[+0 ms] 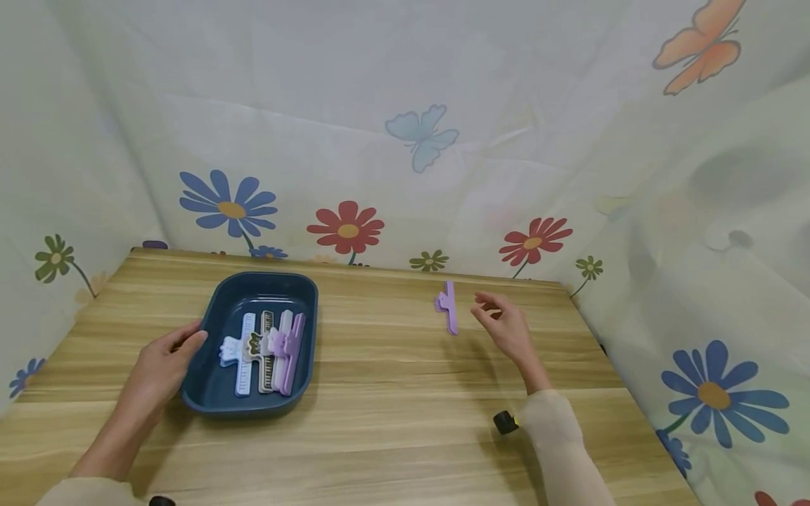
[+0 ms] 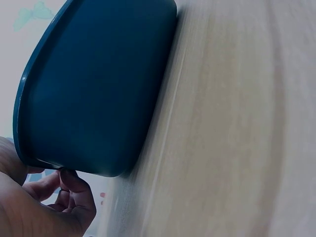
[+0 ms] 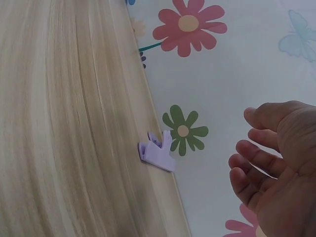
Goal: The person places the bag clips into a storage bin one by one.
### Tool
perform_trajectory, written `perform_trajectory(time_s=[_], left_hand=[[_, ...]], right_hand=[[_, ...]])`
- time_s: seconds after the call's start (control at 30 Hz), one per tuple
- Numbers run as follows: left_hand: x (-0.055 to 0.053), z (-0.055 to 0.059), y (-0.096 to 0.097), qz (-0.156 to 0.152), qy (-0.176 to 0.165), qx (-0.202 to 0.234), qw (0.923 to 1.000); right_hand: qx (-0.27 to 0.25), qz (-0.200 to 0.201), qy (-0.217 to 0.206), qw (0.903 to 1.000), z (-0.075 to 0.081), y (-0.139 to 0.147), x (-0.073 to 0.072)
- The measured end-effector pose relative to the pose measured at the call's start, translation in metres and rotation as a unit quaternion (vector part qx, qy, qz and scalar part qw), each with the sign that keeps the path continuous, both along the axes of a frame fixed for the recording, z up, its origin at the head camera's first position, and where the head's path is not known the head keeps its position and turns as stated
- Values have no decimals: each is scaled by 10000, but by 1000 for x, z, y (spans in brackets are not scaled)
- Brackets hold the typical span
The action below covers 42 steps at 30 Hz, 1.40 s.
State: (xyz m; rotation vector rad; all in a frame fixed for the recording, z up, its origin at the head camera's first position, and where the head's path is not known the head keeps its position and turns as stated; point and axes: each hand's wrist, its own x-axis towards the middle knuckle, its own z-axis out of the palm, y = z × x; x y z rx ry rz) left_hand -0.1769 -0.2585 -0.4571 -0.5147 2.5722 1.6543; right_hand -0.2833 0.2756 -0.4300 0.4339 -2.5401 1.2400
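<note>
My left hand (image 1: pixel 161 365) grips the left rim of a dark blue tub (image 1: pixel 266 284) on the table, thumb on top. The left wrist view shows curled fingers (image 2: pixel 76 195) under the rim. Several long bag clips lie side by side in the tub: a pale blue clip (image 1: pixel 245 358), a black-and-white patterned clip (image 1: pixel 266 365), and a whitish clip partly covered by a purple clip (image 1: pixel 294 351). Another purple clip (image 1: pixel 451 309) lies alone near the table's back edge. Just right of it hovers my right hand (image 1: pixel 506 334), empty, fingers loosely bent and apart from the clip.
The wood-grain table (image 1: pixel 380 393) ends at the back against a hanging cloth (image 1: pixel 316 140) printed with flowers and butterflies. More of this cloth hangs on both sides. A small black device (image 1: pixel 505 422) sits at my right wrist.
</note>
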Motion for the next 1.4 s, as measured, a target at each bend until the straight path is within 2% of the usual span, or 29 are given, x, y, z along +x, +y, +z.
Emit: perform_trajectory(time_s=[0.6, 1.17, 1.4], left_hand=[[1, 1, 0, -25, 108, -27, 9999], [2, -1, 0, -40, 135, -54, 9999], [3, -1, 1, 2, 105, -16, 9999]], right_hand=[[481, 221, 259, 9983, -9, -9, -22], [785, 116, -119, 9968, -15, -13, -40], [892, 280, -133, 9955, -21, -16, -53]])
